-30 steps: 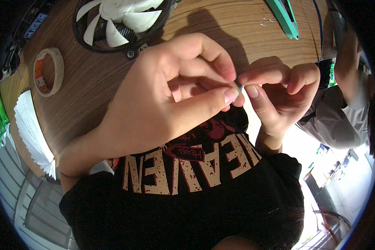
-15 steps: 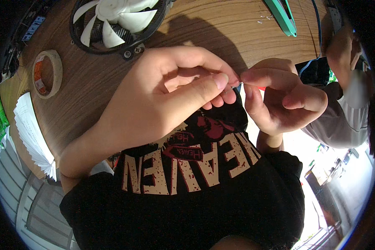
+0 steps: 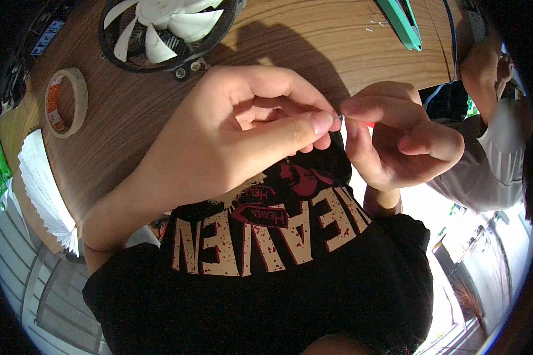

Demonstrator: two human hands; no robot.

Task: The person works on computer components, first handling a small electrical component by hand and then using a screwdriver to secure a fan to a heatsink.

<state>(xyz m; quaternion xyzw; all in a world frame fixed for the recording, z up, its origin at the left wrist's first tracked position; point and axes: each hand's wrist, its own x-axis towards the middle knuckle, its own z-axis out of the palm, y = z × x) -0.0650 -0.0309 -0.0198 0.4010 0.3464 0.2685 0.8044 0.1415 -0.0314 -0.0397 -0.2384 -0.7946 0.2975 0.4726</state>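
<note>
My left hand fills the middle of the view, thumb and forefinger pinched on a tiny silvery part. My right hand meets it fingertip to fingertip from the right, its other fingers curled in. It pinches a thin item with a red end that touches the silvery part. Most of both small things is hidden by my fingers. The hands hover over my black printed shirt and the near edge of the wooden table.
On the table lie a round black fan with white blades, a roll of tape, a stack of white pleated paper and a green tool. Another person's grey-sleeved arm is at the right.
My right hand's fingers have curled in further and the red end now shows. The pinch point has stayed in place. The other person's hand has moved up at the right.
</note>
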